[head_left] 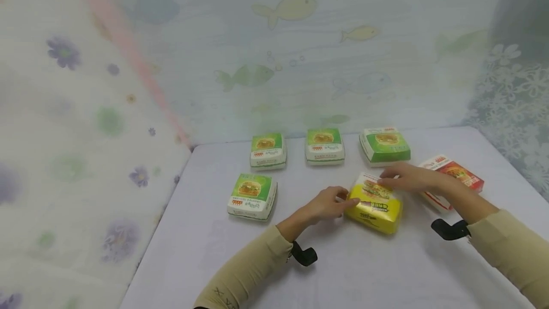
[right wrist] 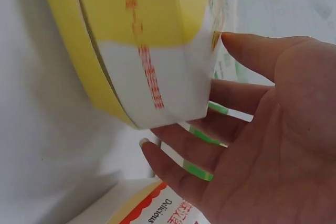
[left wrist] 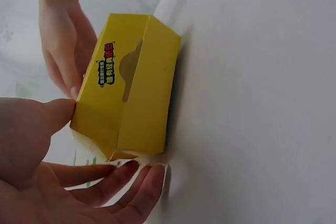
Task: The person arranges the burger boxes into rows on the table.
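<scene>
A yellow and white burger box [head_left: 374, 206] lies in front of me on the table, between my two hands. My left hand [head_left: 324, 205] grips its left side, the thumb [left wrist: 59, 116] at the top edge and the fingers [left wrist: 149, 187] along the side wall. At the far right corner my right hand [head_left: 403, 178] holds the same box, thumb [right wrist: 247, 45] on the lid and fingers [right wrist: 178, 145] round the back. The left wrist view shows the box's yellow front with its closed tab. Whether its base touches the table throughout, I cannot tell.
Three green and white burger boxes [head_left: 267, 150] [head_left: 324, 144] [head_left: 386, 144] stand in a back row. Another green box [head_left: 252, 194] sits at the left. A red and white box [head_left: 462, 173] lies partly behind my right forearm. Patterned curtains [head_left: 193, 27] hang behind the white table [head_left: 193, 261].
</scene>
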